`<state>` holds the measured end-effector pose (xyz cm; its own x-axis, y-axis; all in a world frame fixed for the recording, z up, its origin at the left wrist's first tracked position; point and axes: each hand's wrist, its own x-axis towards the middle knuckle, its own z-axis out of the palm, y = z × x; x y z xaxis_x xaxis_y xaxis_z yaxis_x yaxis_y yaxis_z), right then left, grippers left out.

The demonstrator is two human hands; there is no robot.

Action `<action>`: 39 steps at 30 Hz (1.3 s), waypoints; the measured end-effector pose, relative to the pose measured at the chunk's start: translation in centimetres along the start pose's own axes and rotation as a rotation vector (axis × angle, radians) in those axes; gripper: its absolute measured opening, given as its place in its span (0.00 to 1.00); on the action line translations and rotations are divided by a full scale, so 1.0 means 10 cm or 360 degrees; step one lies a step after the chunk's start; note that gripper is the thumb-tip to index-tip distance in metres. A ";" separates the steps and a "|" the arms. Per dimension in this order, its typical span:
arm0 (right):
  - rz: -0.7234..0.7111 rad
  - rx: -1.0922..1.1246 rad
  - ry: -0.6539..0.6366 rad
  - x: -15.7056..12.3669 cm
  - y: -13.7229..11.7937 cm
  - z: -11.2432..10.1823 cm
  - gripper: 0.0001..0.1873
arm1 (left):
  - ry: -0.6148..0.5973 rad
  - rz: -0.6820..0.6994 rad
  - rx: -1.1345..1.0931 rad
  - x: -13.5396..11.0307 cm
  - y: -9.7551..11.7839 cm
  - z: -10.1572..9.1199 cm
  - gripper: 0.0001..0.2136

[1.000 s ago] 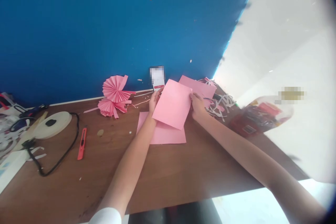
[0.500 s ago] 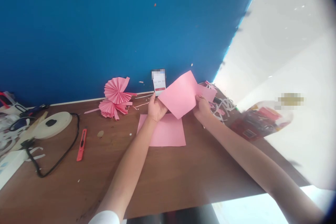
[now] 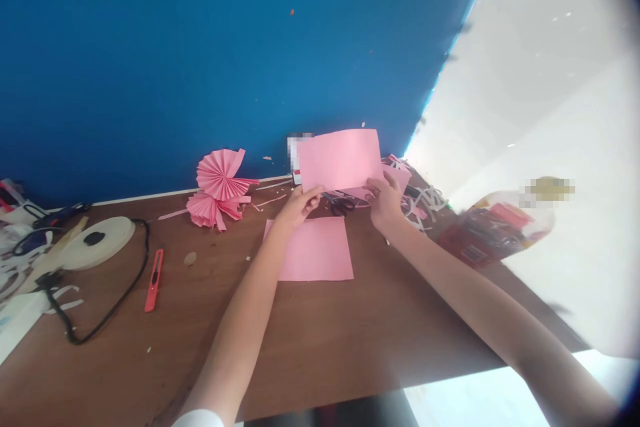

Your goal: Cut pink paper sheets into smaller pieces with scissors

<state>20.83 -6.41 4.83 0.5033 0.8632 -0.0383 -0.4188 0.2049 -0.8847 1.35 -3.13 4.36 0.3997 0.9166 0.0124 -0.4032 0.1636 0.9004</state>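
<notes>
A pink sheet of paper [image 3: 341, 159] is held up nearly upright, its long edges running left to right. My left hand [image 3: 299, 205] pinches its lower left corner, and my right hand [image 3: 386, 200] grips the lower right corner. Beneath them, another pink sheet [image 3: 316, 250] lies flat on the brown table [image 3: 320, 333]. Dark-handled scissors [image 3: 341, 205] show just under the raised sheet, partly hidden by it. More pink paper [image 3: 399, 177] lies behind my right hand.
Two pleated pink paper fans [image 3: 223, 175] rest near the blue wall. A red box cutter [image 3: 155, 280] lies left, beside a black cable [image 3: 143, 267] and a round white disc [image 3: 100, 243]. Paper scraps [image 3: 427, 199] and a plastic bag [image 3: 493, 227] are at right. A phone [image 3: 294, 155] leans behind the sheet.
The raised sheet has turned from a slanted position to level, now covering more of the phone. The scissors have come into sight below it. The flat sheet stays in place.
</notes>
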 end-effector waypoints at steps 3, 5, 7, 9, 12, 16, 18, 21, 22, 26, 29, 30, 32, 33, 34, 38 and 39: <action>0.0023 -0.0061 -0.0065 -0.06 0.03 0.02 0.17 | 0.0265 0.0235 -0.0292 0.08 -0.01 -0.04 0.10; 0.0049 -0.0087 -0.0128 -0.12 0.08 0.04 0.14 | 0.0318 0.0333 -0.0430 0.10 -0.06 -0.02 0.10; 0.0047 -0.0118 -0.0226 -0.19 0.13 0.06 0.14 | 0.0257 0.0319 -0.0472 0.11 -0.11 0.03 0.09; 0.0007 -0.0198 -0.0373 -0.26 0.16 0.08 0.14 | 0.0201 0.0263 -0.0455 0.10 -0.17 0.09 0.09; -0.0074 -0.0386 -0.0638 -0.32 0.17 0.09 0.12 | 0.0297 0.0216 -0.0426 0.11 -0.22 0.13 0.08; -0.0348 -0.0709 -0.0664 -0.24 0.16 0.01 0.02 | 0.0465 0.0106 -0.0403 0.10 -0.22 0.03 0.08; -0.0551 -0.1026 -0.0636 -0.14 0.17 -0.05 0.05 | 0.0465 0.0127 -0.0376 0.09 -0.20 -0.04 0.10; -0.0749 -0.1579 -0.0854 0.00 0.21 -0.12 0.05 | 0.0398 0.0199 -0.0272 0.06 -0.17 -0.09 0.13; -0.0781 -0.1720 -0.0910 0.04 0.22 -0.14 0.04 | 0.0369 0.0221 -0.0241 0.05 -0.16 -0.09 0.14; -0.0858 -0.2097 -0.0944 0.09 0.24 -0.17 0.09 | 0.0319 0.0254 -0.0210 0.01 -0.14 -0.06 0.19; -0.0967 -0.2301 -0.0989 0.07 0.20 -0.16 0.09 | 0.0346 0.0243 -0.0253 0.00 -0.17 -0.06 0.22; -0.1004 -0.2374 -0.0998 0.06 0.19 -0.16 0.09 | 0.0371 0.0261 -0.0265 0.01 -0.18 -0.07 0.22; -0.1066 -0.2514 -0.1009 0.05 0.17 -0.16 0.12 | 0.0447 0.0312 -0.0269 0.03 -0.22 -0.10 0.21; -0.1092 -0.2567 -0.1021 0.05 0.16 -0.17 0.13 | 0.0494 0.0332 -0.0263 0.04 -0.23 -0.12 0.20; -0.1114 -0.2601 -0.1040 0.06 0.15 -0.17 0.14 | 0.0538 0.0349 -0.0258 0.05 -0.25 -0.14 0.19; -0.1152 -0.2597 -0.1191 0.16 0.15 -0.21 0.13 | 0.0594 0.0380 -0.0203 0.08 -0.29 -0.18 0.15; -0.1153 -0.2590 -0.1226 0.18 0.15 -0.22 0.13 | 0.0574 0.0377 -0.0170 0.09 -0.30 -0.19 0.14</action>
<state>22.76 -5.59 2.44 -0.3462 0.9031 0.2541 0.9032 0.3941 -0.1699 1.38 -2.17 0.84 -0.0188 0.9989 0.0433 -0.5393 -0.0466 0.8408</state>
